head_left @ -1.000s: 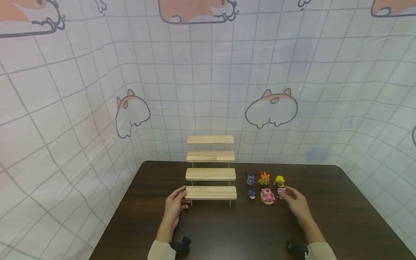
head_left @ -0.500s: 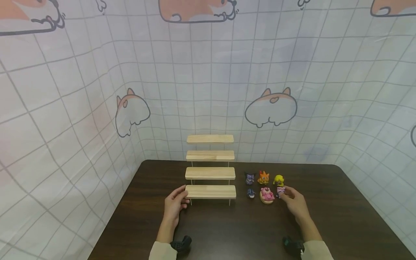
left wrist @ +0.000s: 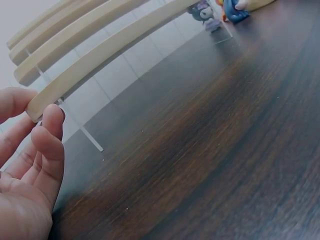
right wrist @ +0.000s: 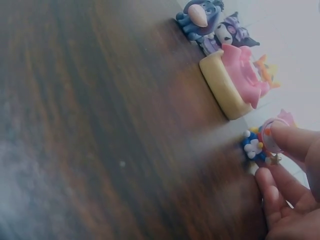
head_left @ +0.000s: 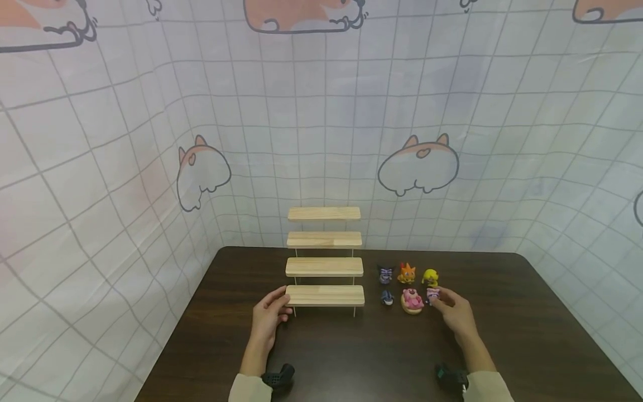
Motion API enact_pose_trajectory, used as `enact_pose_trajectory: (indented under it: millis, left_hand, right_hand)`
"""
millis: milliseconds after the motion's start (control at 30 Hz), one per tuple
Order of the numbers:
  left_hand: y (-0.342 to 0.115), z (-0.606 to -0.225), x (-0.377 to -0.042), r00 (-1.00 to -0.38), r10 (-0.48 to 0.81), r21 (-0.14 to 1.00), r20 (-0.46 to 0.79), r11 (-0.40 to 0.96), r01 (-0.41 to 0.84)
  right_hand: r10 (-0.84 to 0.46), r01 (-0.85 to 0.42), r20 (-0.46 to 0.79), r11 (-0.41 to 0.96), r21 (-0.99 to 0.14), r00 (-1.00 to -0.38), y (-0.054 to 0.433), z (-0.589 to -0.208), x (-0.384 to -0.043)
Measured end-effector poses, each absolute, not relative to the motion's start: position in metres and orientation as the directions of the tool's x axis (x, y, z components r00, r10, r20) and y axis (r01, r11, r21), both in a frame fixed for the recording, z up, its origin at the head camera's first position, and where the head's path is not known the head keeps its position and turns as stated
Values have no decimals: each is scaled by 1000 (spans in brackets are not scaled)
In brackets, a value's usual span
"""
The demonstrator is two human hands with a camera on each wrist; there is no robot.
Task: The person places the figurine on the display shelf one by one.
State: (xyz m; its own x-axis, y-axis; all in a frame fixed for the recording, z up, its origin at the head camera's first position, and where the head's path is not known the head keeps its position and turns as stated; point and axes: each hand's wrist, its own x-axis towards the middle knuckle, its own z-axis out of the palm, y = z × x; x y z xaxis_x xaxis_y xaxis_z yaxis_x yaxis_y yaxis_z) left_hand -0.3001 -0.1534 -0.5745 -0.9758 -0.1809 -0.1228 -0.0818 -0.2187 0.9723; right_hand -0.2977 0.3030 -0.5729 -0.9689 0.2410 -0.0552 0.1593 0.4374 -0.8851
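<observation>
A tiered wooden display stand [head_left: 325,295] with pale shelves on thin clear legs stands left of centre on the table. My left hand [head_left: 266,318] pinches the left end of its lowest shelf [left wrist: 115,52], thumb above and fingertips beneath. At the right, my right hand [head_left: 458,317] grips a small pink-and-white figurine [head_left: 432,295] between thumb and fingers. In the right wrist view, blue and white parts of this figurine [right wrist: 253,148] show, low by the tabletop; whether it touches the table I cannot tell. Beside it sits a pink bear figurine [head_left: 412,301] in a tan round base.
A small blue donkey figurine [head_left: 387,298] stands left of the bear. Behind are a black-and-purple figurine [head_left: 385,275], an orange spiky one [head_left: 407,274] and a yellow one [head_left: 430,277]. A patterned cloth wall [head_left: 326,139] borders the dark table [head_left: 331,352] at the back.
The right forearm has shifted slightly left, while the fingers keep hold of the small figurine. The left hand stays on the shelf end. The head view has tilted very slightly.
</observation>
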Motion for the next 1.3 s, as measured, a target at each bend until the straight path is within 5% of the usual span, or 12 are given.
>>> enact_pose_trajectory:
  millis: [1033, 1300]
  left_hand:
    - [-158, -572, -295, -983, -141, 971, -118, -223, -85]
    - [-157, -574, -296, -983, -140, 970, -120, -227, -86]
  right_hand:
    - [284, 161, -75, 292, -943, -956, 305, -574, -292]
    - [283, 137, -30, 369, -919, -959, 308, -567, -283]
